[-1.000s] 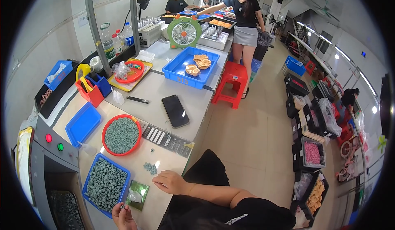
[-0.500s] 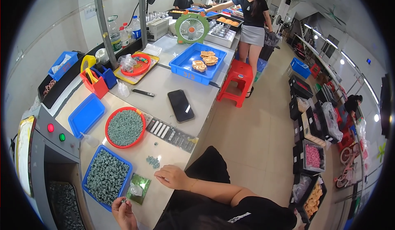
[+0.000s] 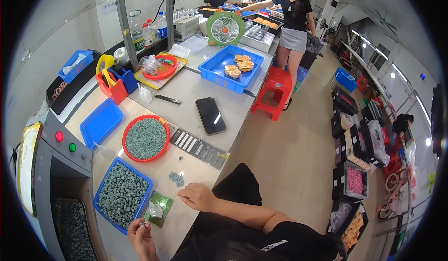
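Note:
My left hand (image 3: 142,240) pinches a small grey-green piece (image 3: 143,223) between thumb and fingertips, at the near corner of a blue tray (image 3: 150,189) heaped with similar dark green pieces. Over the table's front edge, my right hand (image 3: 198,197) has its fingers curled in toward the thumb; whatever they hold, if anything, is hidden. Just beyond it lies a small loose pile of pale green pieces (image 3: 177,179), with a single piece (image 3: 180,158) farther off. Between my hands rests a shiny green packet (image 3: 161,219) with a clear plastic bag (image 3: 155,209) on top.
A round red tray (image 3: 167,147) of smaller green pieces sits behind the blue one, beside an empty blue tray (image 3: 101,122). Farther back are a black phone (image 3: 210,115), a blue bin (image 3: 215,63) and a green fan (image 3: 225,28). A grey machine (image 3: 67,153) stands left.
The view has shifted slightly, so the whole table appears a little to the right. Both hands keep nearly the same places and poses, the left still pinching its piece.

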### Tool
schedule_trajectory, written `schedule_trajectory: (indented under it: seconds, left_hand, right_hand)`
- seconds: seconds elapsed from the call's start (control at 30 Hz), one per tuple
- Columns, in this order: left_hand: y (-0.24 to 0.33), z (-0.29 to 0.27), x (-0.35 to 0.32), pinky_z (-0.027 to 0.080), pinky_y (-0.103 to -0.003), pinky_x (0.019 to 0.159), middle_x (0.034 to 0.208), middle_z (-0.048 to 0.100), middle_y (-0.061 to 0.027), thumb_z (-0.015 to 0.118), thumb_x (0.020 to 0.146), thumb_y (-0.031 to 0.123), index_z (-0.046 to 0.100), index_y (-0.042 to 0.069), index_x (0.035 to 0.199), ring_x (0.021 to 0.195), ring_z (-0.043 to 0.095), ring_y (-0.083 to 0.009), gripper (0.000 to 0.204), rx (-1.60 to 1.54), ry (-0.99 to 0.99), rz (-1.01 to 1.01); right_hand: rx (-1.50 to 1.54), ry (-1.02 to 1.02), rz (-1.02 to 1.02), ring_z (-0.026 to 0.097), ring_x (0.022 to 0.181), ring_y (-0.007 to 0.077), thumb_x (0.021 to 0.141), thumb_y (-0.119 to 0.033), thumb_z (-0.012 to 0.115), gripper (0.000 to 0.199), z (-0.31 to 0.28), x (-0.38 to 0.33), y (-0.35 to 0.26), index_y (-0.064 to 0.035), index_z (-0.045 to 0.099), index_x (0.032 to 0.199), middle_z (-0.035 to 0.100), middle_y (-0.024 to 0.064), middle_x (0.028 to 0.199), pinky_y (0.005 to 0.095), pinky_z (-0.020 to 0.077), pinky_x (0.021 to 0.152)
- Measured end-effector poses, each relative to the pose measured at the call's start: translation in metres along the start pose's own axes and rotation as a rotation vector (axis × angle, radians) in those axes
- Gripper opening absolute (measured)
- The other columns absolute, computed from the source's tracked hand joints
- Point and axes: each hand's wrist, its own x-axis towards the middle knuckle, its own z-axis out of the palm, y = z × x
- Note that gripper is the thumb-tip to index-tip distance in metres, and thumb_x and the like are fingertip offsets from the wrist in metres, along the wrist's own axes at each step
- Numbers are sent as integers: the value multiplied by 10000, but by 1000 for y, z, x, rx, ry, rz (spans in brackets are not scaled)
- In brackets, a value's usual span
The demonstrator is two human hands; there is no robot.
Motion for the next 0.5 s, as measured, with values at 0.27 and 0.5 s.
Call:
schedule_trajectory:
  seconds: [0.27,0.5]
  left_hand:
    - [3,0,-2,495,-251,657,889,565,-111,535,733,-48,556,-24,896,696,575,-167,166,-24,61,3]
    - [4,-1,12,481,-257,648,862,566,-102,534,726,-54,576,-13,867,693,565,-164,153,-15,-1,6]
  right_hand:
    - [38,58,-34,497,575,235,710,-56,607,87,6,6,-1,-75,575,789,492,66,614,333,397,526]
    - [-18,4,4,501,577,228,711,-54,589,81,13,15,3,-73,553,781,507,62,627,324,409,542]
